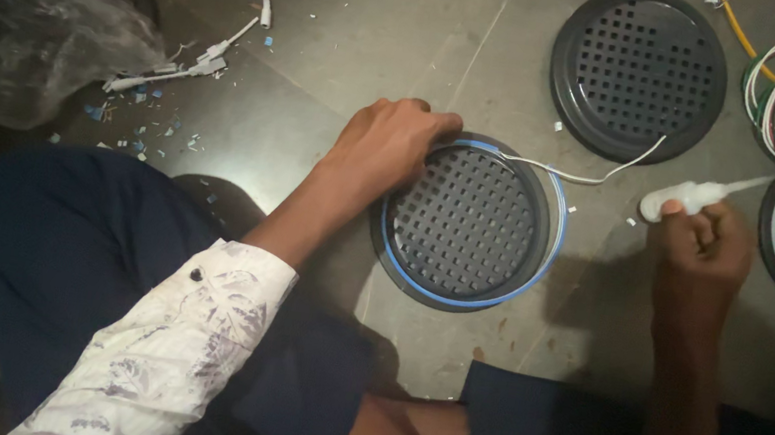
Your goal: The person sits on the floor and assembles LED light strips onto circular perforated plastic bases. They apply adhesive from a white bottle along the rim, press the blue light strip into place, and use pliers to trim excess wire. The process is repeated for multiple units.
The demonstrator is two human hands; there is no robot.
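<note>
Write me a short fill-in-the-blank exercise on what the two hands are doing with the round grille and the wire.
1. The left hand rests on the rim of the round perforated grille, which is edged by a strip coloured ____.
2. The right hand pinches a white connector at the end of a thin ____ wire.
3. A second grille, without a strip, lies on the ____.

Missing words: blue; white; floor

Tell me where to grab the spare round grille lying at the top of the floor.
Grip the spare round grille by its raised outer rim on the upper-left edge, fingers coming from above. It lies flat, and the white wire crosses its lower edge.
</note>
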